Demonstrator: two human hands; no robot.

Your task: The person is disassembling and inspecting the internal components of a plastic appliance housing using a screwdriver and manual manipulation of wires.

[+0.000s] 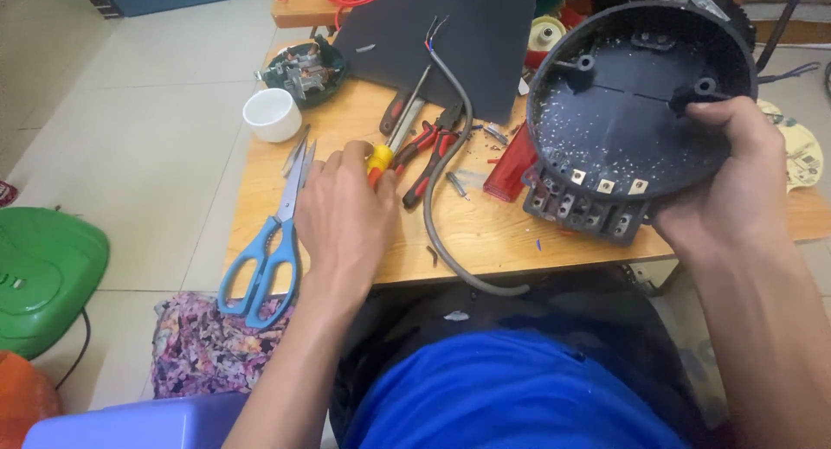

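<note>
I see no packages, signs or screens here — only one printed piece, a pale yellow dial plate with dark markings, lying on the wooden table's right edge, partly hidden behind my right hand.

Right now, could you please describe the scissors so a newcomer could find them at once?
Start at the wooden table and go to its left edge, beside the left hand. The scissors lie there, below the white cup. Their light-blue handles hanging over the table's front edge set them apart from the red-handled pliers.
</note>
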